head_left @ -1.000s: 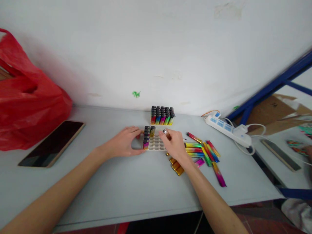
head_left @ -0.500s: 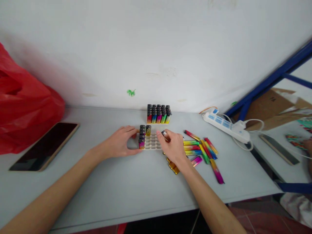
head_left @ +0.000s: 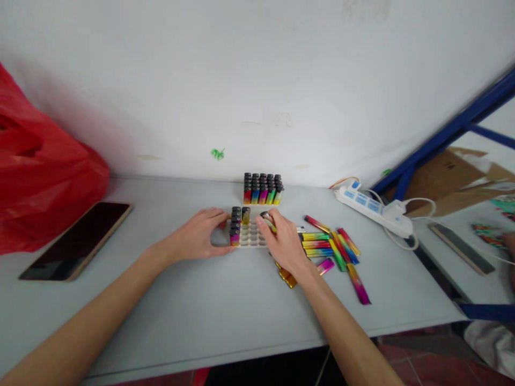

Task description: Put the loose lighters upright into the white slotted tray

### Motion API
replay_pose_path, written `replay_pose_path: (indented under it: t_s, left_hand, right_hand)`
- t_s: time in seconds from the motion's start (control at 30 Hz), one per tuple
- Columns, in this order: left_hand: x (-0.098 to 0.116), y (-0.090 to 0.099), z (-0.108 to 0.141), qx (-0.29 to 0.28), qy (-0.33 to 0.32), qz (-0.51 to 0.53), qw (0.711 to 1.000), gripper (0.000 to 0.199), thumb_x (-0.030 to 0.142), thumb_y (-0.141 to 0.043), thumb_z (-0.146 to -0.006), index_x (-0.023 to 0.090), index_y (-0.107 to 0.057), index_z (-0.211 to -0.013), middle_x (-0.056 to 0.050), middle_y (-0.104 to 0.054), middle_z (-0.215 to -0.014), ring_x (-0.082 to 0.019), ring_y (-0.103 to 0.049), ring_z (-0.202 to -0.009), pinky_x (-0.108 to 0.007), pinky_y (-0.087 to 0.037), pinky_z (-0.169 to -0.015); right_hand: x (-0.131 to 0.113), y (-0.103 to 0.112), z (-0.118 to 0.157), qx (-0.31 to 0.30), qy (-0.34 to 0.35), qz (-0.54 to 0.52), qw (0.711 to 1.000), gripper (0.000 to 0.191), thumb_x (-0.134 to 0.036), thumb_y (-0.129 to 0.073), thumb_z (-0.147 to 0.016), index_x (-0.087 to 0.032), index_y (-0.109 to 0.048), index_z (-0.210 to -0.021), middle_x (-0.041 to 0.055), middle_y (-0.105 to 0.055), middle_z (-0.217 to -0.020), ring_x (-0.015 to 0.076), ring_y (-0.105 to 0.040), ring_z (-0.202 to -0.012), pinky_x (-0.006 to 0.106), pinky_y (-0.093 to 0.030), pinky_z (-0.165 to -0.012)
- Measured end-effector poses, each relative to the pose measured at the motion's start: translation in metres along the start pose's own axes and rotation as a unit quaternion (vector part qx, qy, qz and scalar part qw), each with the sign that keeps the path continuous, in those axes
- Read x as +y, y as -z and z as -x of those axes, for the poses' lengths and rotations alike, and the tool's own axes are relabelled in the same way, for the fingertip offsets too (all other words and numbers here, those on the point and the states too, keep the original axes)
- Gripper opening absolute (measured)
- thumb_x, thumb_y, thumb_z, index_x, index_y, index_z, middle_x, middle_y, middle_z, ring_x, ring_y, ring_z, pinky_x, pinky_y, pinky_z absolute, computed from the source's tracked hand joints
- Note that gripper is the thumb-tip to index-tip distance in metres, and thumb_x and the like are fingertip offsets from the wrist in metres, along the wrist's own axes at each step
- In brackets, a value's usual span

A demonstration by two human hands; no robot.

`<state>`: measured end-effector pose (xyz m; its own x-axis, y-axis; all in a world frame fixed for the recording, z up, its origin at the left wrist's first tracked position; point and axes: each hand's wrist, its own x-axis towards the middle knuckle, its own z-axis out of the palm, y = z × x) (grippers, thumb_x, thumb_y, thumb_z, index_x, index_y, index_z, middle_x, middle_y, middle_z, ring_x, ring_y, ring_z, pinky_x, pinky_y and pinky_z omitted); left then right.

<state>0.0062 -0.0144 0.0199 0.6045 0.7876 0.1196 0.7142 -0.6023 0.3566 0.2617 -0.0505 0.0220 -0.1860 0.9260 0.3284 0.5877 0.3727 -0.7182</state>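
A white tray with rows of round holes sits on the table. Along its left side stands a row of purple lighters with black tops, and a yellow lighter is beside them at the back. My left hand grips the tray's left end, thumb at the front corner and fingers farther back. Above the tray's right part, my right hand pinches a tilted lighter with a black-and-metal top; its body is mostly hidden by my fingers.
Behind the tray stands a full block of coloured lighters. Loose shiny lighters or wrappers lie right of my hand. A power strip is at the right, a phone and red bag at the left.
My right hand has shifted slightly left over the tray, and the lighter in it has turned and moved left and up. My left hand stays at the tray.
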Motion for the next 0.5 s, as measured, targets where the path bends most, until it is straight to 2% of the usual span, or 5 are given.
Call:
replay_pose_path:
  t_s: [0.1, 0.17, 0.27, 0.33, 0.5]
  left_hand:
    - [-0.001, -0.001, 0.000, 0.003, 0.001, 0.003, 1.000, 0.055, 0.061, -0.076, -0.082, 0.019, -0.067, -0.117, -0.011, -0.073, -0.110, -0.032, -0.069, -0.104, -0.043, -0.052, -0.101]
    - [-0.002, -0.002, 0.000, 0.006, -0.002, 0.003, 1.000, 0.057, 0.063, -0.076, -0.082, 0.019, -0.068, -0.117, -0.011, -0.073, -0.109, -0.032, -0.069, -0.102, -0.044, -0.052, -0.100]
    - [-0.002, -0.003, 0.001, 0.014, -0.011, 0.005, 1.000, 0.061, 0.064, -0.075, -0.082, 0.018, -0.068, -0.121, -0.012, -0.073, -0.112, -0.033, -0.069, -0.104, -0.045, -0.052, -0.102]
    - [-0.003, -0.003, 0.001, 0.013, -0.011, 0.006, 1.000, 0.062, 0.064, -0.076, -0.083, 0.017, -0.068, -0.124, -0.013, -0.073, -0.115, -0.033, -0.069, -0.107, -0.045, -0.052, -0.102]
    - [-0.004, -0.004, 0.002, 0.011, -0.015, 0.005, 1.000, 0.059, 0.062, -0.076, -0.084, 0.019, -0.067, -0.124, -0.012, -0.073, -0.116, -0.033, -0.069, -0.108, -0.043, -0.051, -0.103]
  right_hand:
    - [0.000, 0.002, -0.001, 0.001, 0.064, -0.005, 0.998, 0.025, -0.041, -0.047, -0.112, -0.023, -0.059, -0.100, 0.0057, -0.068, -0.098, 0.0208, -0.063, -0.091, 0.032, -0.048, -0.084]
    - [0.000, 0.002, -0.002, 0.008, 0.085, 0.008, 0.996, 0.029, -0.042, -0.049, -0.112, -0.023, -0.060, -0.093, 0.0075, -0.067, -0.101, 0.0220, -0.063, -0.096, 0.034, -0.049, -0.089]
    - [0.001, 0.002, -0.003, -0.007, 0.069, 0.023, 0.997, 0.038, -0.047, -0.052, -0.111, -0.024, -0.056, -0.081, 0.0034, -0.064, -0.084, 0.0207, -0.062, -0.083, 0.033, -0.048, -0.080]
    - [0.003, 0.000, -0.003, -0.025, 0.050, 0.019, 0.998, 0.038, -0.047, -0.052, -0.111, -0.024, -0.055, -0.081, 0.0011, -0.064, -0.077, 0.0197, -0.061, -0.075, 0.032, -0.046, -0.074]
    - [0.010, -0.007, -0.004, -0.023, 0.050, 0.006, 0.998, 0.025, -0.042, -0.053, -0.112, -0.022, -0.062, -0.101, 0.0065, -0.076, -0.095, 0.0231, -0.071, -0.089, 0.032, -0.049, -0.080]
